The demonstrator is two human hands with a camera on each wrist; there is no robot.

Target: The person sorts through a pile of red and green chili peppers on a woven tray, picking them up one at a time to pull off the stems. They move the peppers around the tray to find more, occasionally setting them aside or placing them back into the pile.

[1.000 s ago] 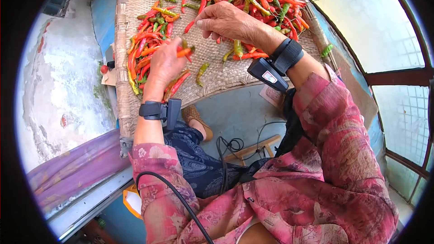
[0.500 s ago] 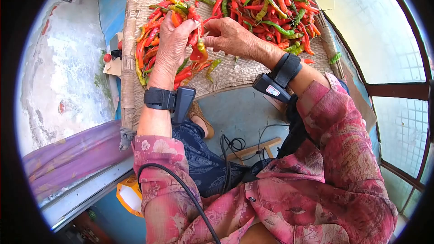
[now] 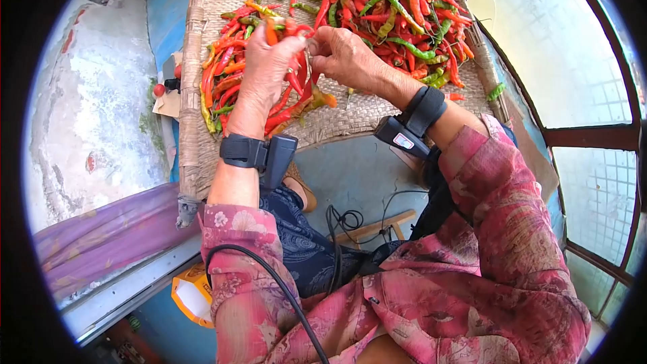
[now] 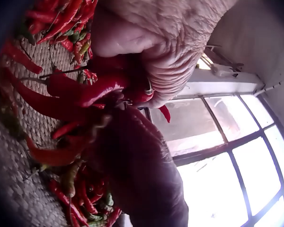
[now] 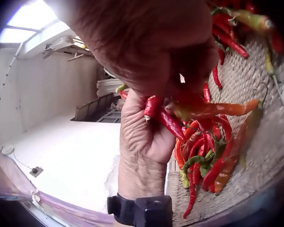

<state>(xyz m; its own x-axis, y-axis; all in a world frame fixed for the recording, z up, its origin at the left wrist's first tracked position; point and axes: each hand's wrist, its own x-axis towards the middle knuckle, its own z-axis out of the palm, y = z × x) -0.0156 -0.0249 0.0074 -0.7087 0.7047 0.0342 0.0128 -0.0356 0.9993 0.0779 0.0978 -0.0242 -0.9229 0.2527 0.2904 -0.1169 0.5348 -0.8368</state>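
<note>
Across the woven tray (image 3: 337,118) lie many chillies: a large heap (image 3: 397,7) of red, orange and green ones at the far right, and a smaller heap (image 3: 226,74) along the left side. Above the middle of the tray, the left hand (image 3: 266,67) has its grip curled round a bunch of red chillies (image 3: 296,87), which hang down toward the near edge. The right hand (image 3: 347,57) meets this bunch at its top, and its grip pinches one chilli of it between thumb and fingertips. One second ago the left hand was low beside the smaller heap and the two hands were apart; now they touch.
</note>
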